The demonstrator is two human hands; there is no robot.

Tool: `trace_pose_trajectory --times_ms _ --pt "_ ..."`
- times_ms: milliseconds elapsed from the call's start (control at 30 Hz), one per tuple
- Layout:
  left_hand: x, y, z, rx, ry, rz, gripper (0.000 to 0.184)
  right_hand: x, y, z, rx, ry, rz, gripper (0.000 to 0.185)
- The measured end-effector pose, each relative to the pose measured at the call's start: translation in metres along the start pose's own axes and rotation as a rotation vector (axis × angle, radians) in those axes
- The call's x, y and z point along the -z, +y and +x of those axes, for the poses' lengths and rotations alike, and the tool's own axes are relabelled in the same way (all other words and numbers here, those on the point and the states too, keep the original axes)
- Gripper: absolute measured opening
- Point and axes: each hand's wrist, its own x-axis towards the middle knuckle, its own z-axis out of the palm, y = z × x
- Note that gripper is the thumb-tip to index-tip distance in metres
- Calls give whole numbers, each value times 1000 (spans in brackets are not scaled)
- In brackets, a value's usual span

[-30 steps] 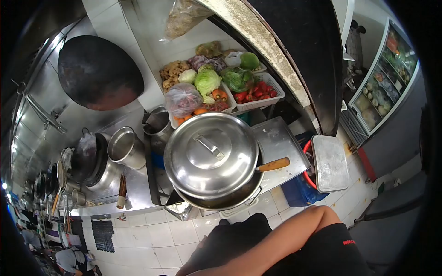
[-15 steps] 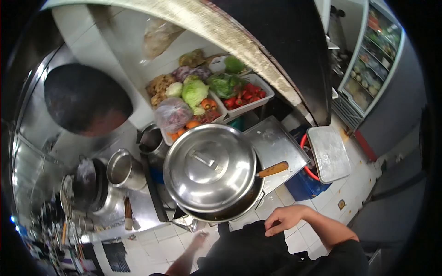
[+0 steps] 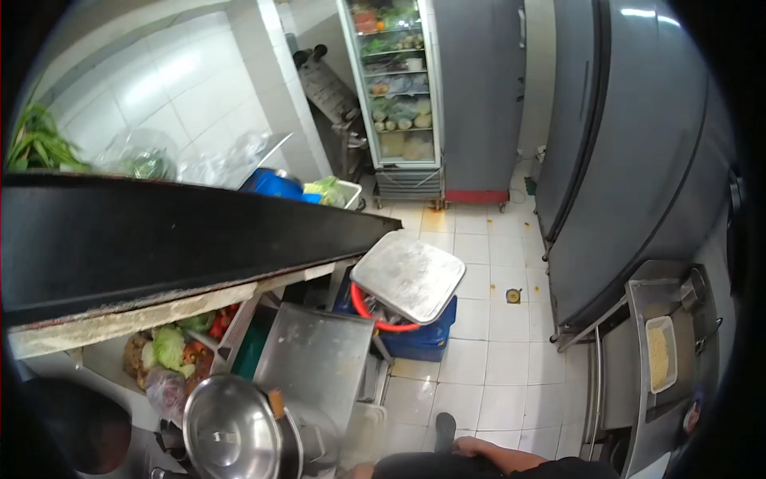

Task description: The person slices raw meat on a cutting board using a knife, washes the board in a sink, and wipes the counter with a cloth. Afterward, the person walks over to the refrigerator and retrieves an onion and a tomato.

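At seven o'clock in the head view stands the large stainless-steel pot point(image 3: 291, 447), its round, shiny steel lid point(image 3: 231, 431) lying off-centre towards the left. A brown wooden handle point(image 3: 276, 403) pokes out at the lid's one o'clock edge. Just beyond the pot is the flat steel counter point(image 3: 311, 359). At eight o'clock, beside the lid, sit green lettuce point(image 3: 167, 348), a clear plastic bag of produce point(image 3: 166, 391) and red peppers point(image 3: 224, 321).

The right hand point(image 3: 471, 445) is at five o'clock, close against the dark clothing and apart from the pot; how far its grip is open, or whether it has hold of anything, I cannot tell. The left hand point(image 3: 361, 471) is at six o'clock, near the pot and mostly cut off by the lower edge, so its grip cannot be told either.

Near the centre, a rectangular silver metal tray point(image 3: 408, 275) lies across a red-rimmed tub point(image 3: 365, 307).
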Motion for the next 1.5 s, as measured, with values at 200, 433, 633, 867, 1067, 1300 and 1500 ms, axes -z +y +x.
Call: trace_pose_trajectory --times_ms 200,433,633,867,1067,1300,1500 --pt "-74 195 40 -341 -56 504 28 136 20 -90 -242 347 88 46" --pt "-80 299 83 -276 -91 288 38 302 71 -100 -76 223 -178 63" --pt "-116 381 162 -482 -69 288 41 534 61 -83 -59 267 -263 46" --pt "-191 572 287 -822 -500 325 57 729 157 -119 -220 291 -471 39" --pt "-101 758 349 -940 -598 652 50 866 263 -136 -230 269 -469 36" --pt "-44 1004 413 -987 -467 1177 47 1073 255 -72 -4 644 -367 52" --pt "-164 1115 537 -1170 -233 340 42 1259 240 63 369 804 -24 94"
